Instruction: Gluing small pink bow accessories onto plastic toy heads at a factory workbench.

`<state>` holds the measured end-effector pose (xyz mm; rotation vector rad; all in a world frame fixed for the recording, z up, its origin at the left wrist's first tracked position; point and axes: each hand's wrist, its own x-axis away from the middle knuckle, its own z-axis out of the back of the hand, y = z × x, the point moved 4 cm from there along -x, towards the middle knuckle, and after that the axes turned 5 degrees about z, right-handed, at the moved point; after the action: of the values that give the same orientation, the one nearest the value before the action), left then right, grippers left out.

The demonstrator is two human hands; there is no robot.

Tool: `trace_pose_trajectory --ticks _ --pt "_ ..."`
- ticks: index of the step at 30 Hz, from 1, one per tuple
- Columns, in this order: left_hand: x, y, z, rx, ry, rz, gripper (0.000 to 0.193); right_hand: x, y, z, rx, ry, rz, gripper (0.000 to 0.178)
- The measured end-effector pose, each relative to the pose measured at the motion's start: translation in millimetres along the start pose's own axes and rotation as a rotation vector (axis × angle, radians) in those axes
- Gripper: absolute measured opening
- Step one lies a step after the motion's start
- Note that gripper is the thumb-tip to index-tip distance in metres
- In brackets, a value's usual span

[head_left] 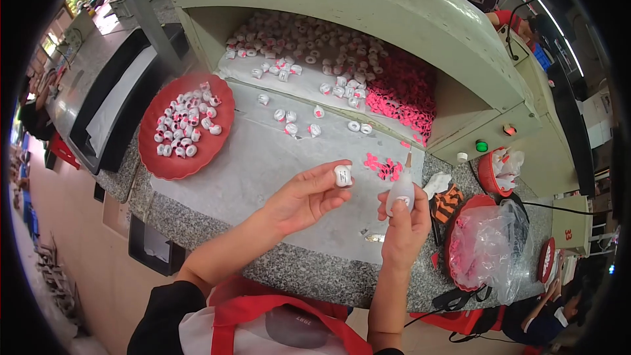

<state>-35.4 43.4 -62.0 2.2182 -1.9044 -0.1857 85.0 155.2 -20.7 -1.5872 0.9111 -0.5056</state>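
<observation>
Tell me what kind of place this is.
Likely a small-parts assembly workshop: a round red plastic tray of small white spools, more heaped in the pale green bench hood, and a clear glue bottle in the right hand.

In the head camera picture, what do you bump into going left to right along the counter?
Red plate of white pieces → left hand pinching a white piece → right hand holding a dropper bottle → red bowl with a plastic bag.
</observation>
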Motion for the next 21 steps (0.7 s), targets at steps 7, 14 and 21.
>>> trace_pose_trajectory --ticks 7,14,21 --pt "6.2 -0.2 -12.5 -0.098 0.226 -0.129 0.037 12.9 -8.3 2.2 0.097 0.174 0.211 0.035" --pt "16.9 12.8 -29.4 -0.787 0.335 -0.447 0.032 23.5 -4.9 8.1 0.085 0.16 0.247 0.035" --pt "19.3 10.7 -33.0 -0.691 0.412 -0.357 0.032 32.2 -17.9 -1.7 0.286 0.236 0.309 0.034"
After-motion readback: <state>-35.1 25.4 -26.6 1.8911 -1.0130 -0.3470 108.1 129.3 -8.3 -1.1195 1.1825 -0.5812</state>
